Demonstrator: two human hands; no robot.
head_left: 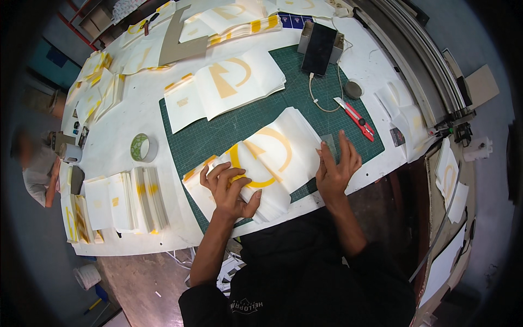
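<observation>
Left fingers (237, 187) on yellow-printed paper (264, 164), lettered shirt (305, 272)

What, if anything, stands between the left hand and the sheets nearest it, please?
Nothing visible does: the left hand rests directly on the sheets. The knife lies off to their right, out of the way.

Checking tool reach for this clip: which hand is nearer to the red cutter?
Right. The right hand is just below and left of the red cutter, apart from it; the left hand is farther left, on the white sheets.
</observation>
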